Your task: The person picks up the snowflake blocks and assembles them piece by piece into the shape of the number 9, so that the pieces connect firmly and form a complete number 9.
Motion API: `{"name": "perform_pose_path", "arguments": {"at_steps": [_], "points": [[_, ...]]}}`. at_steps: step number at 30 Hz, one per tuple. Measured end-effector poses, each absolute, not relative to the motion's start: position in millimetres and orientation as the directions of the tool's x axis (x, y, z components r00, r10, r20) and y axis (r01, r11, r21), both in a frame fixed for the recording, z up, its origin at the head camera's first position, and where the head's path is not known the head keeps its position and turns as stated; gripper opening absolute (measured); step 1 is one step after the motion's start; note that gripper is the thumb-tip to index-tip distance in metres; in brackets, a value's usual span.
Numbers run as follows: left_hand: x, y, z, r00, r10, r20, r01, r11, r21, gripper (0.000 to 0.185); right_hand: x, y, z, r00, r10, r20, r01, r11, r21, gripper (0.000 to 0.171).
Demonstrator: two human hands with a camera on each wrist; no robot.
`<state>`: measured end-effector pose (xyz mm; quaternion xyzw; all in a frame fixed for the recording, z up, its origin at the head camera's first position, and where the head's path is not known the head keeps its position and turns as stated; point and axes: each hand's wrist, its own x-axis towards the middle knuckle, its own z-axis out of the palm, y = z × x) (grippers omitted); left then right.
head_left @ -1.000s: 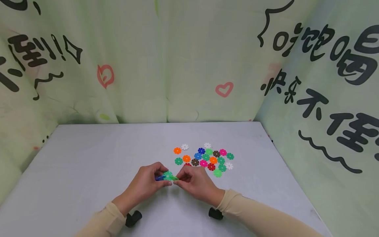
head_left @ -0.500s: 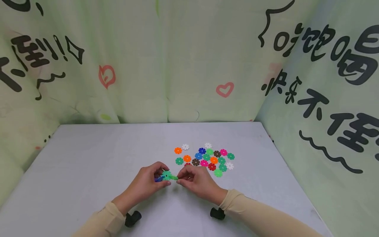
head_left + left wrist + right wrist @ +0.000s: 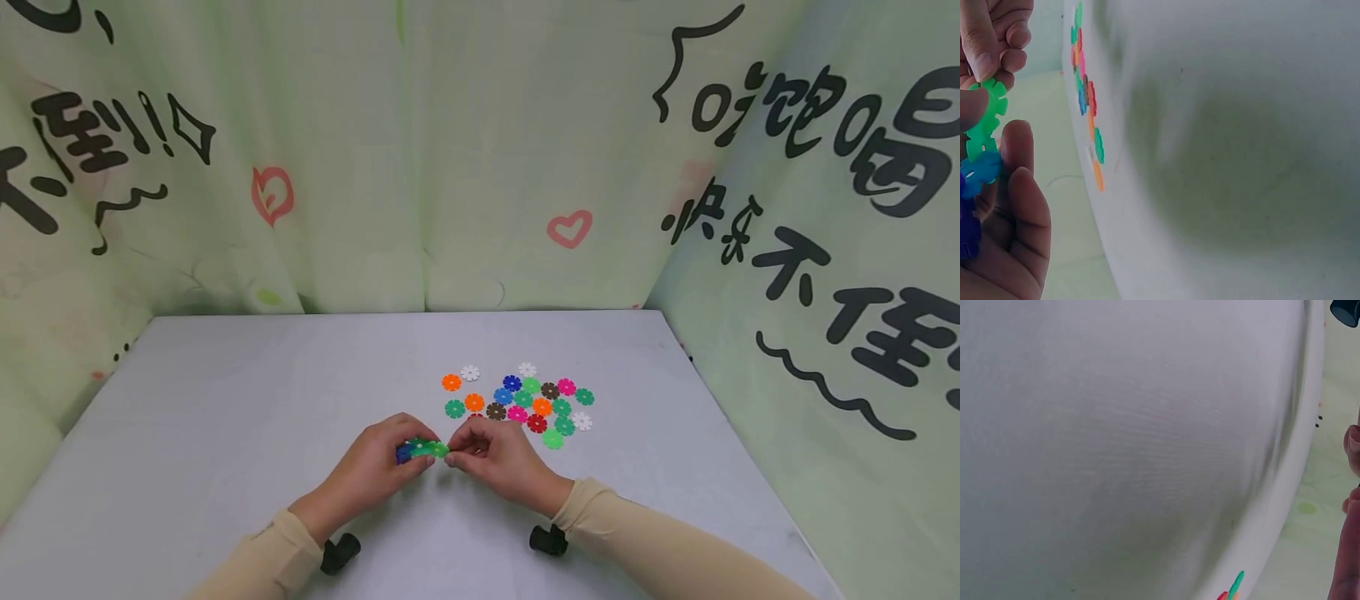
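In the head view my left hand (image 3: 371,458) grips a short chain of interlocked plastic snowflake discs (image 3: 422,450) above the table. The left wrist view shows the chain's dark blue disc (image 3: 969,234), lighter blue disc (image 3: 984,167) and green pieces, with a bright light green disc (image 3: 996,103) at the end near the other hand. Thumb and fingers of my right hand (image 3: 501,462) pinch the edge of that light green end. Left fingers partly cover the blue part. Only a few fingertips (image 3: 1354,440) show at the right edge of the right wrist view.
Beyond the right hand, several loose snowflake discs lie spread on the white table (image 3: 262,400), among them an orange disc (image 3: 452,382), a pink disc (image 3: 566,387) and a light green disc (image 3: 552,438). A printed curtain (image 3: 480,167) hangs behind the table.
The chain has turned in the left hand: its green disc faced the camera half a second ago and now looks flatter. Left fingers have come over its top. The loose discs stay put.
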<state>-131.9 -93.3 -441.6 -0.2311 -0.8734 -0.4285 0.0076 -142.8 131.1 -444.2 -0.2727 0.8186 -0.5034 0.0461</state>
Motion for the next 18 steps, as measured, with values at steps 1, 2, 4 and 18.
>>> {"name": "perform_pose_path", "arguments": {"at_steps": [1,2,4,18], "points": [[-132,-93,-442,-0.894,0.395,0.213,0.412,0.535,0.738,0.019,-143,131,-444,-0.845,-0.498,0.193,-0.397,0.343,-0.851,0.017],[-132,-93,-442,-0.894,0.391,0.22,0.417,0.546,0.726,0.018,-143,132,-444,-0.843,-0.505,0.186,-0.396,0.346,-0.851,0.017],[-132,-93,-443,-0.897,0.376,0.231,0.42,0.567,0.709,0.018,-144,134,-444,-0.84,-0.518,0.164,-0.387,0.359,-0.849,0.017],[-132,-102,-448,-0.933,0.31,0.184,0.34,0.582,0.739,0.02,-165,228,-437,-0.907,-0.421,-0.006,-0.31,0.678,-0.666,0.029]]}}
